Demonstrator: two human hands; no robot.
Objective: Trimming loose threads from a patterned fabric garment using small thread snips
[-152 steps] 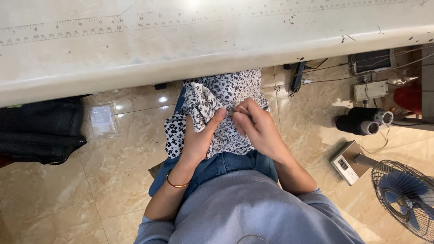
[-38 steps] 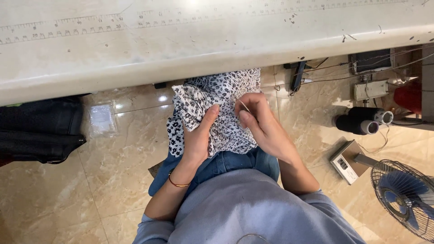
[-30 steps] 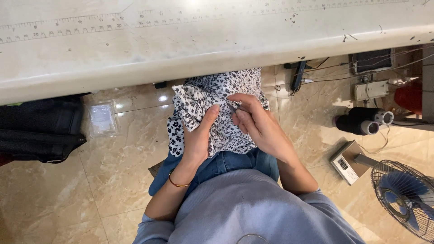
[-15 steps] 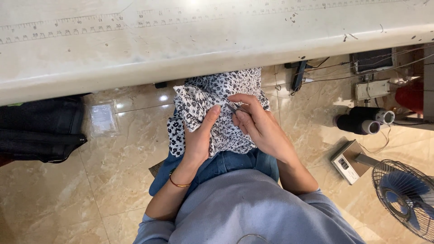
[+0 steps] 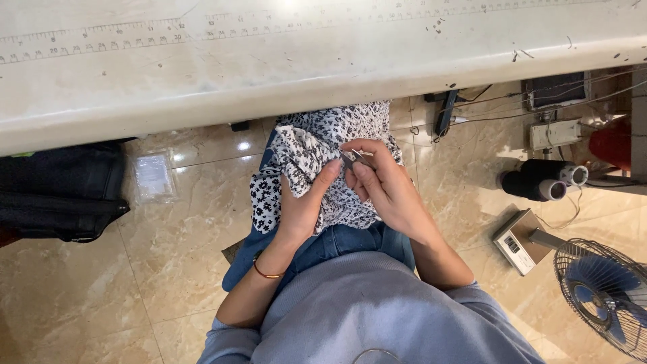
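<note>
A white cloth with small dark flowers (image 5: pixel 350 128) lies bunched on my lap, over blue jeans. My left hand (image 5: pixel 304 202) grips a raised fold of it from below, thumb pressed on top. My right hand (image 5: pixel 383 185) pinches a small metal thread snipper (image 5: pixel 353 159), whose tip rests against the fold right beside my left thumb. Both hands touch the cloth just below the edge of the white worktable (image 5: pixel 269 61).
A dark bag (image 5: pixel 57 192) and a clear plastic sachet (image 5: pixel 153 176) lie on the tiled floor at left. At right are two black thread cones (image 5: pixel 542 182), a power strip (image 5: pixel 554 133), a small grey box (image 5: pixel 515 241) and a blue fan (image 5: pixel 606 290).
My right hand pulled away to the right about a second ago, then came back to the fold with the snipper. The cloth has been shifted a little in my left hand.
</note>
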